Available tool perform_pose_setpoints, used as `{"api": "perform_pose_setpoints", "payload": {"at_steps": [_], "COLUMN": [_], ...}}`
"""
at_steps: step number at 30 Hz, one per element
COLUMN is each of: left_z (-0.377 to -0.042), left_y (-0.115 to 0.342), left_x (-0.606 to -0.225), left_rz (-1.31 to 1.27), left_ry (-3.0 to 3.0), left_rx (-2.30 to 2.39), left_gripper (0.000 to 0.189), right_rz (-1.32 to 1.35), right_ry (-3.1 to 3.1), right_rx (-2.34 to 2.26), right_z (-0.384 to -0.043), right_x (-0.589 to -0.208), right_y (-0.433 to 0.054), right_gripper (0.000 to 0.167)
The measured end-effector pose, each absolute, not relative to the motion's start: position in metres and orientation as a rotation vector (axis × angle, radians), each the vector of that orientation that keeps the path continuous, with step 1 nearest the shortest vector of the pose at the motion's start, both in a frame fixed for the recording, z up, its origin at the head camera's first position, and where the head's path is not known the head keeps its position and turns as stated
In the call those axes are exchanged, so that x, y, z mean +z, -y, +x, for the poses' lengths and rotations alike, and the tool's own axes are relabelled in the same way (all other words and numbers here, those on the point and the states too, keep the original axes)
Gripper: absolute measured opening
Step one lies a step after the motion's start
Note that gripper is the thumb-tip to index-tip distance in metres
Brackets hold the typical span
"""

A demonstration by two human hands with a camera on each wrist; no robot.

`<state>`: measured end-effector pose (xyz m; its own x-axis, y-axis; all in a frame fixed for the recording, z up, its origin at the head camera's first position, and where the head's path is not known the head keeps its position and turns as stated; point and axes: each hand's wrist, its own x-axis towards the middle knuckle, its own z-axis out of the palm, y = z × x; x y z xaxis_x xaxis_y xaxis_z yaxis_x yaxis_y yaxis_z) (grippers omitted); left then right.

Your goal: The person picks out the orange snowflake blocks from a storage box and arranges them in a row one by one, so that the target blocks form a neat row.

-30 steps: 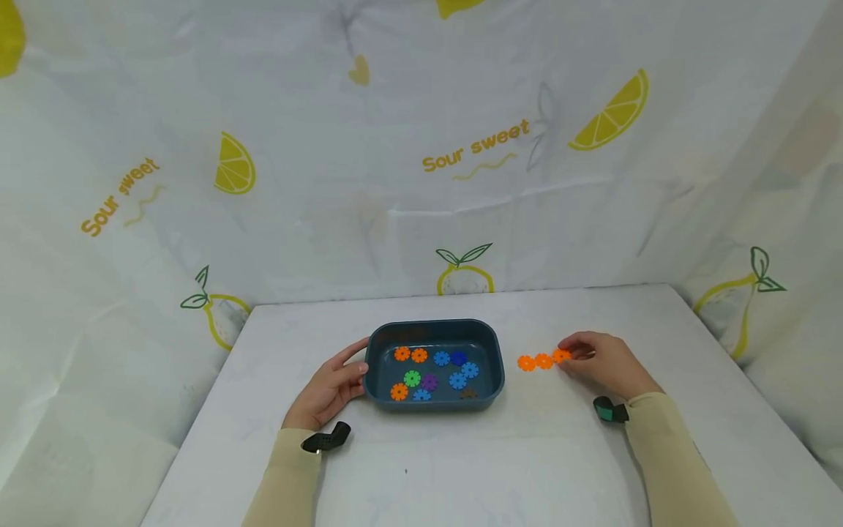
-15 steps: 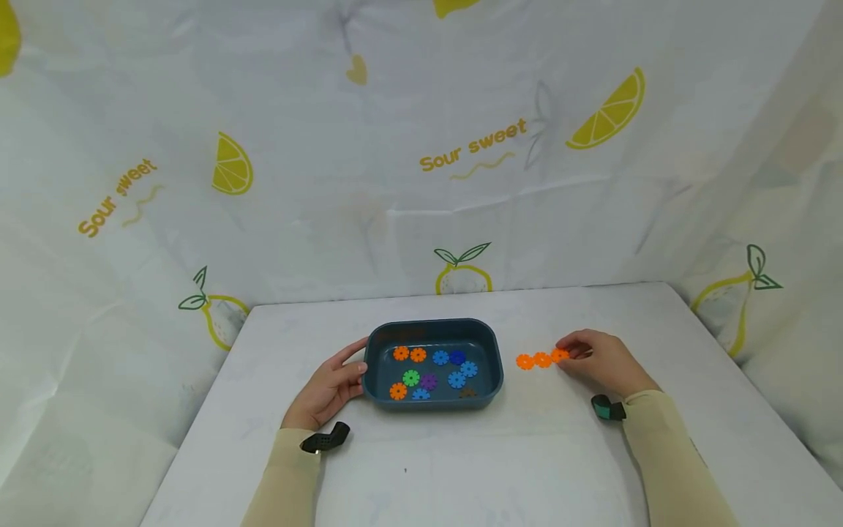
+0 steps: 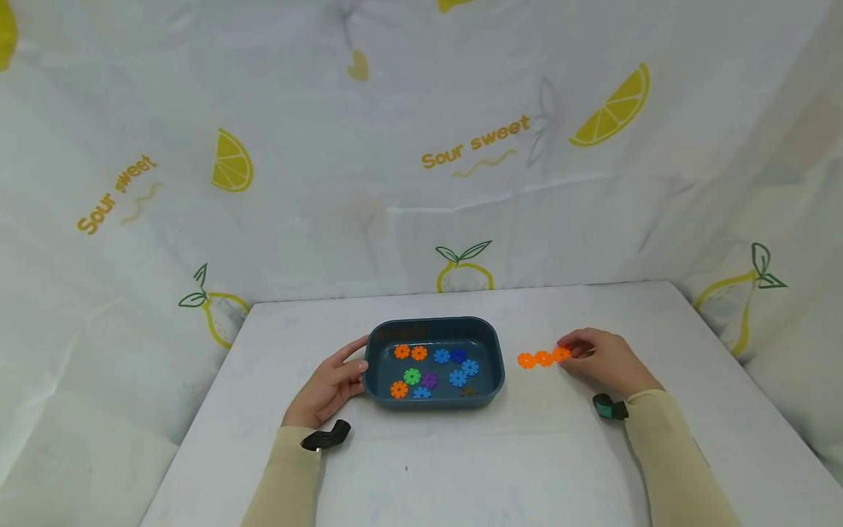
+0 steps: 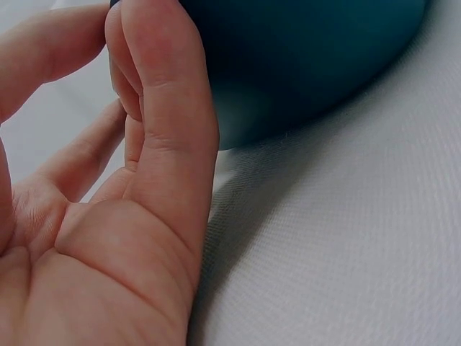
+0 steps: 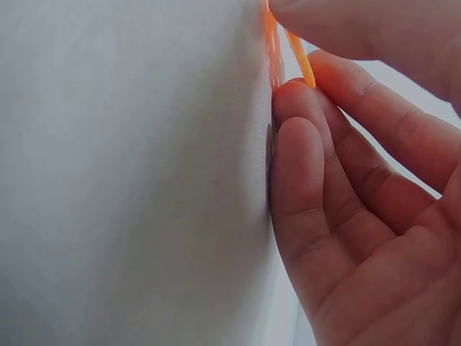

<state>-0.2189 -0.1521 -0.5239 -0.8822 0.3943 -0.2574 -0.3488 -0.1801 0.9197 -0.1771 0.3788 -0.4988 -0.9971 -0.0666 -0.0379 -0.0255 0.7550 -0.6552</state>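
A dark blue-green tray (image 3: 435,404) sits on the table, holding several notched plastic discs, among them a green disc (image 3: 412,376) and a purple disc (image 3: 429,380). My left hand (image 3: 327,389) grips its left end, thumb at the rim and fingers along the outer wall (image 4: 288,58). To the tray's right, two orange discs (image 3: 526,360) lie in a row on the tabletop. At the right end of that row my right hand (image 3: 604,360) pinches another orange disc (image 3: 561,353) between thumb and fingers. In the right wrist view this disc (image 5: 301,58) is seen edge-on, tilted.
A white cloth covers the table (image 3: 500,476), whose far edge meets a white curtain (image 3: 329,183) printed with lemons. Wrist straps with dark mounts (image 3: 327,436) are on both arms. Inside the tray, blue discs (image 3: 457,378) lie to the right and orange ones (image 3: 402,352) to the left.
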Motion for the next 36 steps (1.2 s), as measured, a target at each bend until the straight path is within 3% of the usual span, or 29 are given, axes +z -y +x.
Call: {"api": "perform_pose_setpoints", "payload": {"at_steps": [24, 36], "left_z": [-0.215, -0.223], "left_y": [0.165, 0.153], "left_x": [-0.527, -0.527], "left_rz": [0.041, 0.087], "left_ry": [-1.612, -1.634], "left_rx": [2.123, 2.092], "left_gripper": [0.062, 0.061], "right_rz": [-0.102, -0.339], "right_ry": [-2.876, -2.890], "right_rx": [-1.040, -1.139], "right_z": [-0.180, -0.188], "right_x": [-0.488, -0.455], "right_y": [-0.378, -0.344], "right_gripper": [0.039, 0.037]}}
